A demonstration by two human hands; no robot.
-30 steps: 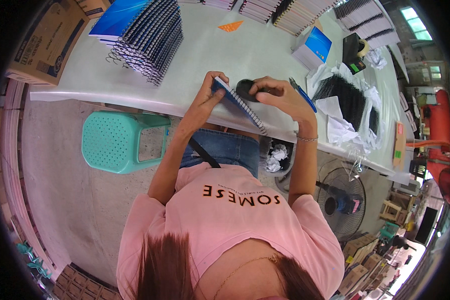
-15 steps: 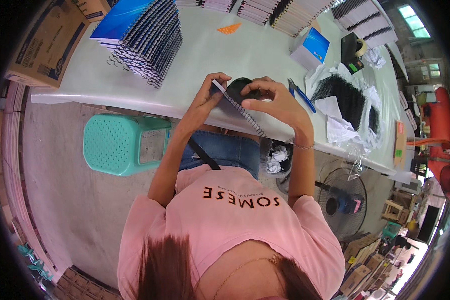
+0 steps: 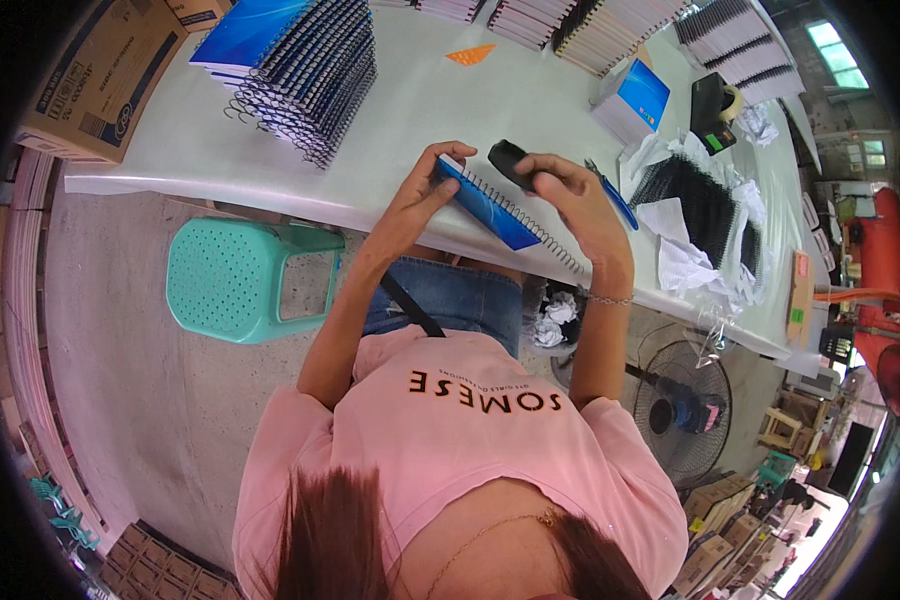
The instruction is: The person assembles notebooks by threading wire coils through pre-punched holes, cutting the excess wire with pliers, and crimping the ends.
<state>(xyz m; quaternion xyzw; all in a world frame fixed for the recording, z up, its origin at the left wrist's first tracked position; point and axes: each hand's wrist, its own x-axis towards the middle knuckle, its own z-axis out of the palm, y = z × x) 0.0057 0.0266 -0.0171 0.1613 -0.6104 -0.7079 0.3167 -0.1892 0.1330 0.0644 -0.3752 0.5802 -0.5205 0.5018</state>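
My left hand [image 3: 418, 200] grips the far end of a blue-covered spiral notebook [image 3: 495, 212], tilted over the table's front edge. The wire coil [image 3: 560, 250] along its side runs on past the cover at the near right end. In my right hand [image 3: 575, 195] is a small black rounded object [image 3: 510, 165], just above the coil; its kind is not clear. Beside this hand on the table lie blue-handled pliers [image 3: 615, 197], their tip partly hidden. A stack of blue spiral notebooks [image 3: 315, 75] stands at the back left, loose coil ends sticking out near its base.
Crumpled white paper [image 3: 682, 258] surrounds a heap of black coils [image 3: 685, 195] on the right. Behind are a blue-and-white block of covers [image 3: 632, 100], a tape dispenser [image 3: 712, 110] and an orange piece [image 3: 470, 55]. A cardboard box [image 3: 110, 80], green stool [image 3: 225, 280] and fan [image 3: 682, 410] flank me.
The notebook has turned so its blue cover shows. My right hand has lifted the black object off the coil, slightly up and to the right.
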